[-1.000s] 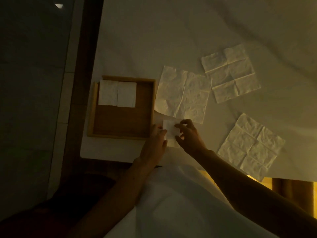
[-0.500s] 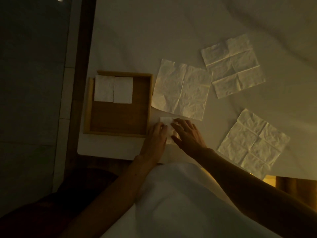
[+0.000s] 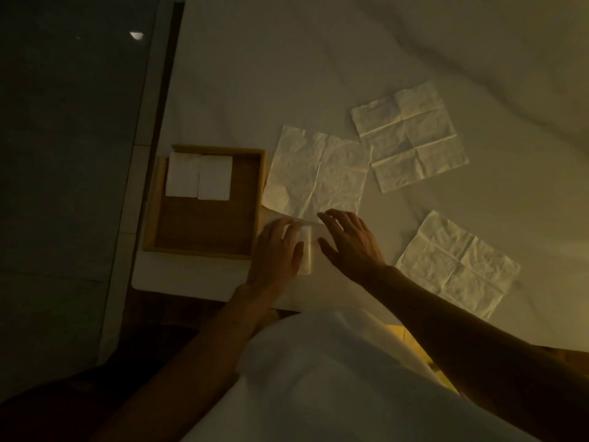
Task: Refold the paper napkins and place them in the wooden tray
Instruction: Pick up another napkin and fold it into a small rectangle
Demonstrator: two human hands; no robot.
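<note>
The wooden tray (image 3: pixel 149 215) lies at the white surface's left edge with two folded napkins (image 3: pixel 199 175) side by side in its far left corner. Just right of the tray, a small folded napkin (image 3: pixel 306 250) lies flat on the cloth. My left hand (image 3: pixel 277 250) rests palm down on its left part, fingers spread. My right hand (image 3: pixel 350 240) hovers flat beside it on the right, fingers apart, holding nothing. Three unfolded creased napkins lie on the cloth: one (image 3: pixel 318 173) right of the tray, one (image 3: pixel 409 135) further back, one (image 3: pixel 459 263) near the right forearm.
A white cloth (image 3: pixel 318 59) with wrinkles covers the surface. Its near edge runs just below my hands and the left edge (image 3: pixel 169 100) drops to a dark floor. White fabric (image 3: pixel 334 378) fills the lower middle. The lighting is dim.
Both hands went from pinching the small folded napkin to lying flat. The right hand has slid off it to the right; the left still presses it.
</note>
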